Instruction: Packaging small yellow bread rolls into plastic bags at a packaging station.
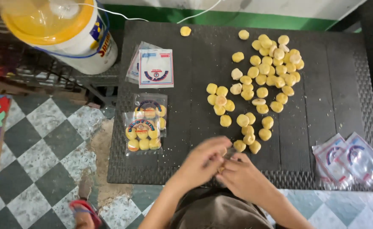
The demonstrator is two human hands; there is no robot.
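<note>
Hands meeting at the mat's [161,169] near edge: my left hand [201,163] and right hand [241,178] are pinching small yellow biscuits [221,168], apparently gathering a portion. Beyond are lying two filled clear packets [143,133], loose biscuits [262,80], then square white labelled bags [156,68]; empty packets [349,159] right.

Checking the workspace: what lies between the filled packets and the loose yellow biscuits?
Head view: only bare dark mat between the filled packets and the loose yellow biscuits.
</note>
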